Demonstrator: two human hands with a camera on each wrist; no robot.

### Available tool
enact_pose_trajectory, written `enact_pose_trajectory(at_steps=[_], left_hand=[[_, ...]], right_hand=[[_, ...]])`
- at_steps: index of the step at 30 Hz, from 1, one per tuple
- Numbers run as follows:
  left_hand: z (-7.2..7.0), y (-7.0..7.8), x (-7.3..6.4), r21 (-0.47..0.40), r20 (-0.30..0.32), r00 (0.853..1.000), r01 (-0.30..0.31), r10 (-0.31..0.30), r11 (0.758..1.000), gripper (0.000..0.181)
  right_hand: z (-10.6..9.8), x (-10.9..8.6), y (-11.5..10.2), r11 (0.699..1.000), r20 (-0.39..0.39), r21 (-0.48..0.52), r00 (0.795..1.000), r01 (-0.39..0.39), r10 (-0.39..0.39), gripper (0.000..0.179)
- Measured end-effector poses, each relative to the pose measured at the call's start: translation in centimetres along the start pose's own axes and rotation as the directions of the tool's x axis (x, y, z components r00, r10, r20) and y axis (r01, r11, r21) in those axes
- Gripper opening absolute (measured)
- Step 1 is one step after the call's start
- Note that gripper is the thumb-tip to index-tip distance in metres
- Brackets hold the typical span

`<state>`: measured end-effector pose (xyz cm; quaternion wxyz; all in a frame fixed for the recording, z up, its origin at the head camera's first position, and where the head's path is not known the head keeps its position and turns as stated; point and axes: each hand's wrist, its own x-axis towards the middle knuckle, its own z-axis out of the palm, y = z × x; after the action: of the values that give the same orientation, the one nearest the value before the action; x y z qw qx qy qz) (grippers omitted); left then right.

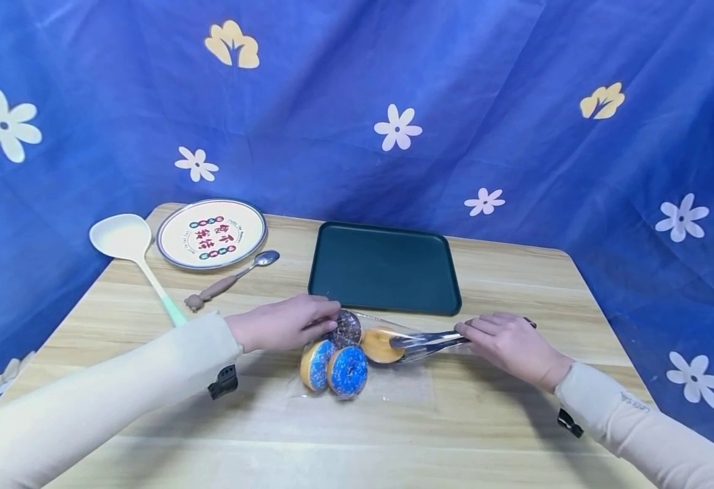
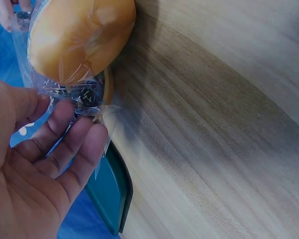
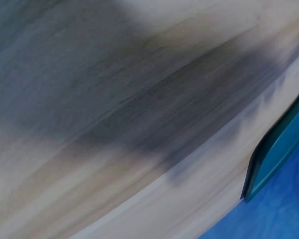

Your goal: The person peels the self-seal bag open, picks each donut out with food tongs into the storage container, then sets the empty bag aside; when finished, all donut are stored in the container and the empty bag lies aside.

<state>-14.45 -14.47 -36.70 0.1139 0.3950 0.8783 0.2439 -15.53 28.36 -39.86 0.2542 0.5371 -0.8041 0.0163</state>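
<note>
In the head view my left hand (image 1: 290,322) is at the bag's left side beside a dark sprinkled donut (image 1: 346,329). In the left wrist view its curled thumb and fingers pinch the edge of a clear plastic bag (image 2: 52,89). Two blue sprinkled donuts, the nearer one (image 1: 347,371) and its neighbour (image 1: 316,365), rest in front. My right hand (image 1: 512,345) grips metal tongs (image 1: 433,339) whose ends reach the plain orange-tan donut (image 1: 379,346); whether they clamp it cannot be made out. The right wrist view shows neither the hand nor the tongs.
Behind the donuts lies a dark green tray (image 1: 387,268). At the back left are a white plate (image 1: 212,234) with printed characters, a spoon (image 1: 235,278) and a white ladle (image 1: 126,238) with a green handle. Blue cloth (image 1: 332,88) hangs behind the table.
</note>
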Motion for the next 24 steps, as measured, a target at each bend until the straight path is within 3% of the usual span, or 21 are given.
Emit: enact_pose_trajectory(at_steps=[1, 6, 10, 15, 24], left_hand=[[0.0, 0.0, 0.0, 0.001, 0.000, 1.000, 0.003, -0.003, 1.000, 0.016], [0.0, 0.1, -0.1, 0.006, -0.006, 1.000, -0.002, 0.002, 1.000, 0.016], [0.0, 0.1, -0.1, 0.006, -0.006, 1.000, 0.001, -0.001, 1.000, 0.016], [0.1, 0.0, -0.1, 0.002, 0.001, 1.000, 0.012, -0.012, 1.000, 0.016], [0.1, 0.1, -0.2, 0.005, 0.004, 1.000, 0.022, -0.022, 1.000, 0.017]], right_hand=[[0.0, -0.1, 0.1, 1.000, 0.007, 0.024, 1.000, -0.012, 0.012, 0.050], [-0.7, -0.6, 0.6, 0.981, 0.119, 0.145, 0.987, -0.128, 0.111, 0.024], [-1.2, -1.0, 0.8, 0.961, 0.193, 0.189, 0.967, -0.204, 0.167, 0.042], [-1.9, -2.1, 1.4, 0.952, 0.211, 0.202, 0.959, -0.232, 0.189, 0.046], [-3.2, -4.9, 2.4, 0.945, 0.226, 0.138, 0.938, -0.297, 0.262, 0.049]])
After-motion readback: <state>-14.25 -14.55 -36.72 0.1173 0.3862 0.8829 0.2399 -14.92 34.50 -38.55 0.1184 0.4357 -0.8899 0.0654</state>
